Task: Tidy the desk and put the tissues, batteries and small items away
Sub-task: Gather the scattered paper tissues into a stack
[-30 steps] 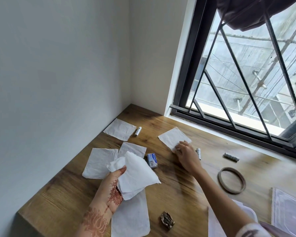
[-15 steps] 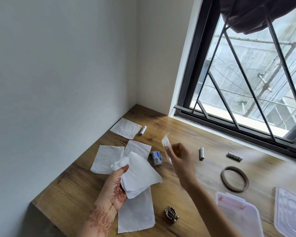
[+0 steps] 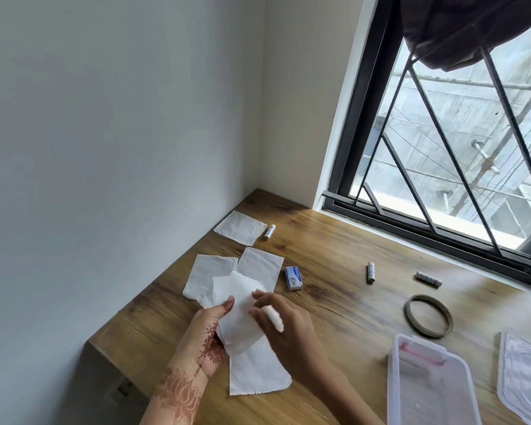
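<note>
My left hand (image 3: 207,335) grips a stack of white tissues (image 3: 238,317) above the wooden desk (image 3: 334,305). My right hand (image 3: 284,326) holds another tissue (image 3: 275,315) against that stack. Loose tissues lie flat on the desk: one near the corner (image 3: 239,227), two side by side (image 3: 207,269) (image 3: 261,265), and one under my hands (image 3: 256,374). A white battery (image 3: 269,231) lies beside the corner tissue. Two more batteries (image 3: 371,272) (image 3: 428,279) lie near the window. A small blue box (image 3: 293,277) sits mid-desk.
A clear plastic container (image 3: 426,391) stands at the lower right, its lid (image 3: 524,375) beside it. A brown ring (image 3: 428,315) lies behind the container. The wall borders the desk on the left, and a barred window (image 3: 457,142) runs along the back.
My right hand lifted the tissue from near the window and carried it left to the stack in my left hand. The view swung right, showing the container.
</note>
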